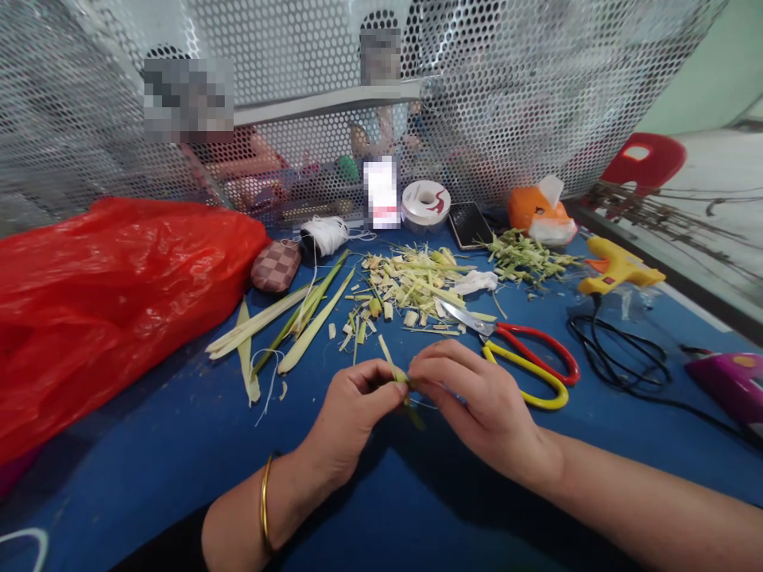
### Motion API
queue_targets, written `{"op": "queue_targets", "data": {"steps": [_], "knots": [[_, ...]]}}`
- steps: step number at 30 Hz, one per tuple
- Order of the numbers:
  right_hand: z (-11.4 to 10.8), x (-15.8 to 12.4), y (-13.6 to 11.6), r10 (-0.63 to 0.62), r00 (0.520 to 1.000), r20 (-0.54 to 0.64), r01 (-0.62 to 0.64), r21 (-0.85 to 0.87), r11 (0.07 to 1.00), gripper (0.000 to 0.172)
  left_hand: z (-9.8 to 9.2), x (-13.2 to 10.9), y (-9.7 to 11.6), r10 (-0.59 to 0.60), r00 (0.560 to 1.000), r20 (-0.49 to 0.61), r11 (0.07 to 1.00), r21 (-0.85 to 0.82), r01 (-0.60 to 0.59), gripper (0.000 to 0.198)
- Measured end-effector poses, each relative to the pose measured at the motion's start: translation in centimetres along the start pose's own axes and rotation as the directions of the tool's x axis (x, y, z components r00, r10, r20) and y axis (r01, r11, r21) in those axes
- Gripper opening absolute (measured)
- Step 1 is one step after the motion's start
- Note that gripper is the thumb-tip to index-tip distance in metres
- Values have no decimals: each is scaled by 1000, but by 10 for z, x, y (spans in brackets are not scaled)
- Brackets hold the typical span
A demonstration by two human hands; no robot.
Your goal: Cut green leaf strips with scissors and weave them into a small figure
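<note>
A small piece of green plant stalk (387, 352) sticks up from between the fingers of my left hand (356, 409), which pinches it. My right hand (480, 401) touches the same piece from the right, its fingertips pressed together; whether they grip the stalk or a thin thread is too small to tell. Just beyond my right hand lie scissors (521, 349) with one red and one yellow handle, their blades apart. Cut scraps (411, 282) are heaped past both hands. Long pale green leaves (310, 326) lie to the left with white thread across them.
A red plastic bag (119, 310) fills the left side. Along the back stand a white thread spool (325, 236), a ribbon roll (425, 202), a phone (470, 226) and an orange tissue pack (540, 214). A yellow glue gun (620, 266) with black cable lies right. People sit behind the mesh.
</note>
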State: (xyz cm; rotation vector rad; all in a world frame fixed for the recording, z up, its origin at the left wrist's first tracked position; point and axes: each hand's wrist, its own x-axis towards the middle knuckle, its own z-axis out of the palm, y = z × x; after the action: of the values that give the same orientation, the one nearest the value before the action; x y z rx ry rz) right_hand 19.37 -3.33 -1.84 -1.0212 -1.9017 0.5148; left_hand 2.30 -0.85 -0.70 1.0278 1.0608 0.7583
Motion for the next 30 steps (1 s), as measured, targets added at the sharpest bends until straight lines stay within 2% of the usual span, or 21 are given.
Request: {"op": "queue_targets", "data": {"steps": [3,9,15,20,25,28,30], "knots": [[-2,1,1,-42,999,35,45,-78,996,23,0,-1,1,-55,998,-4,996,-73,54,9],[-4,4,6,-71,992,99,79,-77,994,21,-1,0,0,-120,993,3,977,-178,119,8],[-2,2,6,23,993,115,-10,-113,994,13,-1,0,-1,-126,992,11,985,-116,127,11],[-5,5,3,164,975,148,-160,-37,986,14,-1,1,-2,-67,998,17,997,-28,67,11],[-8,6,0,347,922,173,-365,91,926,16,-3,3,1,58,997,49,994,87,-63,11],[-9,6,0,324,930,173,-349,136,927,15,-4,2,2,110,993,38,987,117,-113,14],[-9,5,0,272,950,156,-293,130,947,14,-4,1,3,106,994,5,990,91,-106,25]]}}
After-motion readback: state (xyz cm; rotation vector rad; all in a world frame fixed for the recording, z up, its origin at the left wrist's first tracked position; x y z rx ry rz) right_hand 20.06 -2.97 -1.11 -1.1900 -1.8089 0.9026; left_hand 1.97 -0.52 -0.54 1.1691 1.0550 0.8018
